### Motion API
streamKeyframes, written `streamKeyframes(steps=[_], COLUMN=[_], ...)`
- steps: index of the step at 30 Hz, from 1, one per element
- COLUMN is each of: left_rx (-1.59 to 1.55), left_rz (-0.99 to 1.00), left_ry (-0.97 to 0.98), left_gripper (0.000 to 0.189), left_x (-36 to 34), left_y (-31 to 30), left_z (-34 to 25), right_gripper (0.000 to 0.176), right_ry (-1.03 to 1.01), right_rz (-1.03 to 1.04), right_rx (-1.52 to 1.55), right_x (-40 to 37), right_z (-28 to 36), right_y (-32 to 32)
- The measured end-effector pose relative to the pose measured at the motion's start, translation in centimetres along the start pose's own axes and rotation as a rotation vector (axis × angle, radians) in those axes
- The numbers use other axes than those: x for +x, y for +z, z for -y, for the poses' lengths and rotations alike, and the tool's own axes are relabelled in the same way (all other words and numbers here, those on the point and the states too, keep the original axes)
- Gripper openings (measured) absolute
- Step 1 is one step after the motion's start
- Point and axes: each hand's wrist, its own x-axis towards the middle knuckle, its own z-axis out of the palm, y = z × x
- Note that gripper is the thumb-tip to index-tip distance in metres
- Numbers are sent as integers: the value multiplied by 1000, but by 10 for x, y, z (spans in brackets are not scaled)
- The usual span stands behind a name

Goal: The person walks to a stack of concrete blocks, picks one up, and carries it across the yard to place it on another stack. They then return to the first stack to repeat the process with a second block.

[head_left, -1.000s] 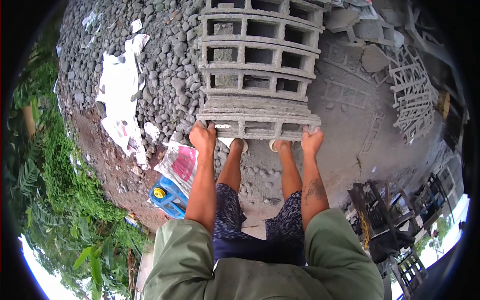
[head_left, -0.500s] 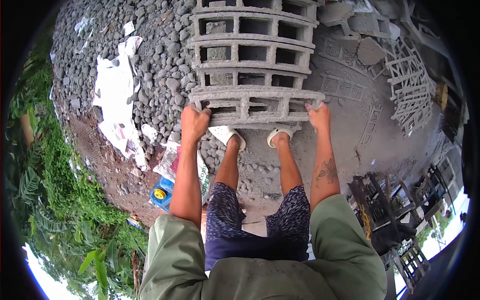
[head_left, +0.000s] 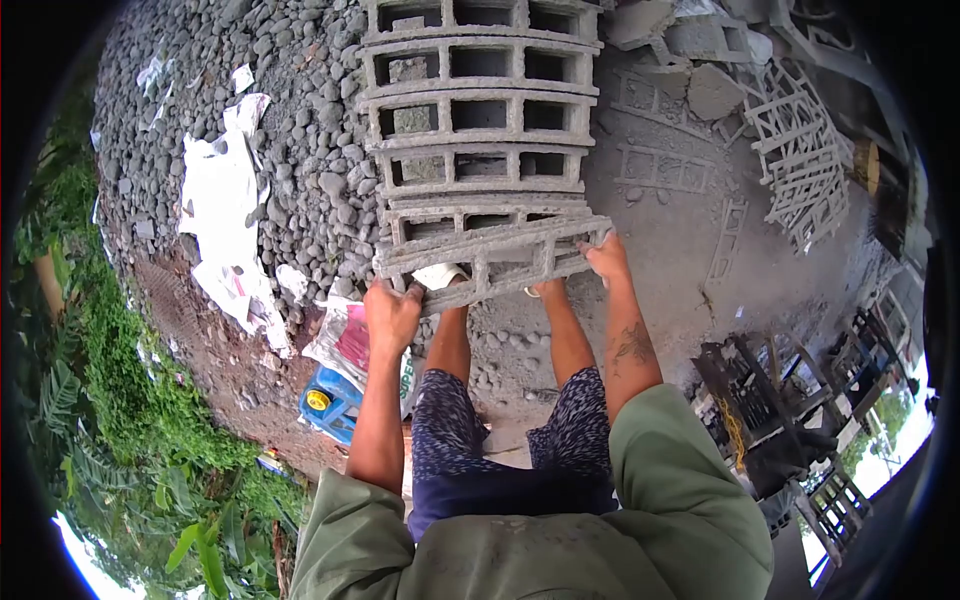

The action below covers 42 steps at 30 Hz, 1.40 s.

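A grey concrete hollow block (head_left: 482,262) is held between both hands, tilted with its left end nearer my body. My left hand (head_left: 393,314) grips the block's left end, with the fingers partly hidden behind it. My right hand (head_left: 606,255) is closed on the right end, which sits higher in the view. Just beyond the held block is a row of similar hollow blocks (head_left: 480,141). The held block partly covers the nearest block of the row and my feet.
Rounded stones (head_left: 300,140) and a white sack (head_left: 218,190) lie to the left. A blue container (head_left: 335,405) is near my left forearm. Broken blocks (head_left: 715,92) and stacked lattice pieces (head_left: 795,150) are at the upper right; dark wooden frames (head_left: 770,400) stand lower right.
The held block has come away from the row toward my body and tilted, its left end lower. My left hand has moved down and my right hand to the left with it.
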Motion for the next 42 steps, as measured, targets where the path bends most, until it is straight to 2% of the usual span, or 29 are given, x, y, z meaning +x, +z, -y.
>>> streamKeyframes(steps=[1, 2, 4, 5, 7, 8, 10, 12, 14, 19, 22, 24, 25, 27, 28, 30, 31, 33, 34, 36, 37, 38, 40, 42], left_rx=[-11, -16, -15, -16, -105, -99, -23, 81, 126, 223, 238, 261, 268, 270, 272, 293, 323, 335, 347, 338, 313, 292, 336, 302], left_rz=[5, 0, -27, -37, -41, -6, -63, -87, -150, -262, -266, -326, -325, -284, -254, -212, -169, -142, -115, -118, -183, -238, -127, -30], left_ry=[9, 5, 77, 78, 86, 37, 25, -52, -18, 23, 5, 3, 11, -11, -28, -36, -47, -62, -76, -73, -22, 19, -1, -31], left_gripper=[25, 25, 26, 26, 27, 28, 28, 30, 31, 35, 36, 37, 38, 38, 38, 37, 37, 37, 36, 34, 30, 27, 28, 43], left_x=[0, -2, -1, 2, 9, 19, 43, 74, 113, 177, 188, 186, 185, 185, 187, 192, 194, 204, 206, 201, 203, 202, 211, 213], left_y=[1, 2, 1, 0, -6, -10, -13, -10, 0, 20, 30, 36, 38, 41, 41, 37, 34, 33, 33, 37, 42, 45, 46, 41], left_z=[3, 5, 7, 6, 3, 0, -8, -5, 11, 39, 53, 56, 58, 61, 61, 48, 43, 41, 42, 42, 44, 50, 52, 50], right_gripper=[54, 54, 38, 38, 35, 35, 31, 34, 37, 42, 48, 50, 50, 53, 53, 53, 53, 50, 50, 35, 35, 35, 32, 35], right_ry=[-9, -13, 28, 18, -15, -18, 26, 1, -85, -95, -43, -154, -147, -251, -252, -241, -241, -64, -65, -257, -266, -218, -141, -110], right_rz=[99, 103, 103, 107, -46, -40, -135, -163, -224, -286, -270, -364, -363, -386, -388, -354, -354, -38, -35, -138, -147, -87, 18, 13], right_rx=[49, 44, 74, 75, 84, 89, -40, 61, -88, -176, -212, -148, -152, -351, -356, -116, -118, -168, -170, -163, -159, -80, 11, -61], right_x=[7, 3, -11, -17, -25, -20, -1, 5, 31, 60, 69, 67, 66, 69, 70, 72, 75, 76, 79, 92, 105, 108, 94, 92], right_z=[-9, -5, 15, 24, 34, 35, 34, 67, 81, 92, 87, 87, 87, 76, 72, 71, 71, 84, 78, 59, 59, 59, 63, 71], right_y=[-1, -3, -9, -14, -19, -19, -22, -19, -10, 23, 33, 35, 36, 36, 35, 30, 25, 11, 12, 20, 19, 19, 14, 11])
